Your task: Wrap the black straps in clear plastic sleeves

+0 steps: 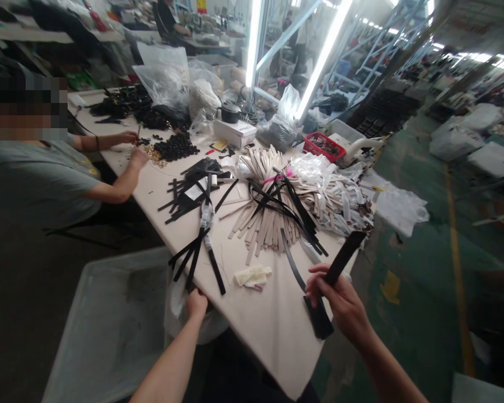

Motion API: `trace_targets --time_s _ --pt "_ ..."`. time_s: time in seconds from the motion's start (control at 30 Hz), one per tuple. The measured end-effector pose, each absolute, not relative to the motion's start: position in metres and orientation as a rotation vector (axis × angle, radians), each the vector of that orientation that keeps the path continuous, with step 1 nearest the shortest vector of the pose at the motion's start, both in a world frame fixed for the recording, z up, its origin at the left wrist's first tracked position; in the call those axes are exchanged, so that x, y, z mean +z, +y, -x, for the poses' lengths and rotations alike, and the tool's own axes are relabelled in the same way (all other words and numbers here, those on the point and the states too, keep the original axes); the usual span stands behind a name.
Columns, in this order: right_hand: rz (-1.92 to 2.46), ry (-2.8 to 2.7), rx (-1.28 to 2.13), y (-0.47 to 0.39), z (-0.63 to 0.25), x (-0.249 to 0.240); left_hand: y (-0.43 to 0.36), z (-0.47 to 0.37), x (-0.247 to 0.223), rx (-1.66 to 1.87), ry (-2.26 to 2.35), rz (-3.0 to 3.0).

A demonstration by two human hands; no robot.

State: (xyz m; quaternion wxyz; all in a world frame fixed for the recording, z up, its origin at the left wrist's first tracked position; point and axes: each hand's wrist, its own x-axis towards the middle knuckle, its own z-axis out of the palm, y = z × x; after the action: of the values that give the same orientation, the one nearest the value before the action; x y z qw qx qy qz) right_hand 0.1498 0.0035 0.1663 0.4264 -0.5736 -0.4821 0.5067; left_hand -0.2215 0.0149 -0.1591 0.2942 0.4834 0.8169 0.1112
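Observation:
My right hand (334, 294) is closed around a wide black strip (346, 254) above the table's right edge; the strip's lower part hangs below the fingers. A thin dark strap (292, 260) curves down to that hand. At the table's left edge is my left hand (196, 303), just below several black straps (195, 252); its fingertips are hidden, so what it holds, if anything, does not show. Beige strips (269, 224) lie in a fanned bundle with black straps across them. Nearer to me rests a crumpled pale yellow cloth (252, 276).
A person (37, 179) sits at the left, hands at small gold and black parts (176, 146). A grey bin (109, 324) stands below the table (269, 330). Farther back are a white box (234, 133), a red basket (324, 146) and plastic bags (166, 75).

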Motion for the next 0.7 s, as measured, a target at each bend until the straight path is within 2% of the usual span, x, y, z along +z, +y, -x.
trace_targets --time_s 0.13,0.23,0.37,0.53,0.7 --pt "1.427 -1.045 1.353 -0.015 -0.133 0.163 -0.019 0.233 -0.136 0.361 2.278 -1.207" --pt "1.489 -1.023 1.41 -0.028 -0.133 0.153 -0.046 0.237 -0.1 0.585 2.166 -1.238" --pt "1.611 -1.117 1.438 -0.047 -0.123 0.139 -0.057 0.226 -0.013 0.93 1.839 -1.301" --pt "1.52 -1.318 1.335 -0.057 -0.089 0.161 -0.031 0.176 0.11 0.866 1.359 -1.275" --pt "1.413 -1.365 1.222 -0.048 -0.076 0.199 -0.016 0.128 0.167 0.798 1.117 -1.326"
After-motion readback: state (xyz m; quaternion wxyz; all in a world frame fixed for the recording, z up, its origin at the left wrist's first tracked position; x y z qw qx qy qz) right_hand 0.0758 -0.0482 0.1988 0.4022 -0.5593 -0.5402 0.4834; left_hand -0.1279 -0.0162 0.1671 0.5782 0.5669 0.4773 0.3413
